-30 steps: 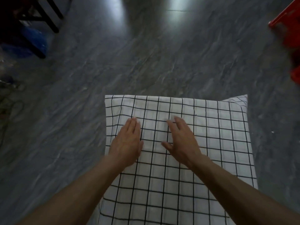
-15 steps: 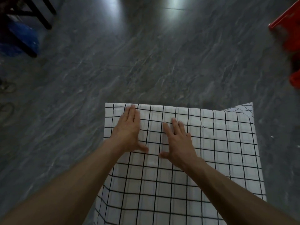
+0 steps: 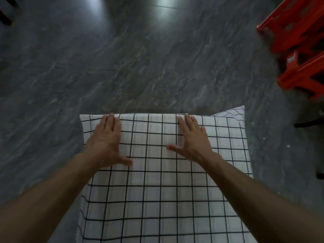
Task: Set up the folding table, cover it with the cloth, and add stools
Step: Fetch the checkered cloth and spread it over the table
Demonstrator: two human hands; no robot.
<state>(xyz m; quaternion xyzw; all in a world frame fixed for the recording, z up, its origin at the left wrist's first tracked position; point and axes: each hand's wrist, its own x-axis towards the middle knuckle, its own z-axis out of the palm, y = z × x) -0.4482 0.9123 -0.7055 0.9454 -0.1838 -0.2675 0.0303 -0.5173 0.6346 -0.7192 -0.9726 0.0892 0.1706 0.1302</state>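
A white cloth point(image 3: 157, 199) with a black grid pattern lies spread over the folding table, which it hides completely. My left hand point(image 3: 107, 141) rests flat on the cloth near its far left corner, fingers straight and reaching the far edge. My right hand point(image 3: 191, 139) lies flat on the cloth to the right of the middle, fingers straight, thumb spread out. At the far right corner the cloth point(image 3: 233, 111) sticks up in a loose flap. Red plastic stools point(image 3: 298, 50) stand stacked at the upper right on the floor.
Dark grey marbled floor point(image 3: 140, 67) surrounds the table on the left, far side and right. A black leg of some furniture point(image 3: 5, 20) shows at the top left corner. A thin dark bar point(image 3: 308, 123) lies on the floor right of the table.
Both hands have slid forward over the cloth to its far edge and moved apart, the left toward the left corner, the right toward the right. The view has shifted, bringing the red stools closer.
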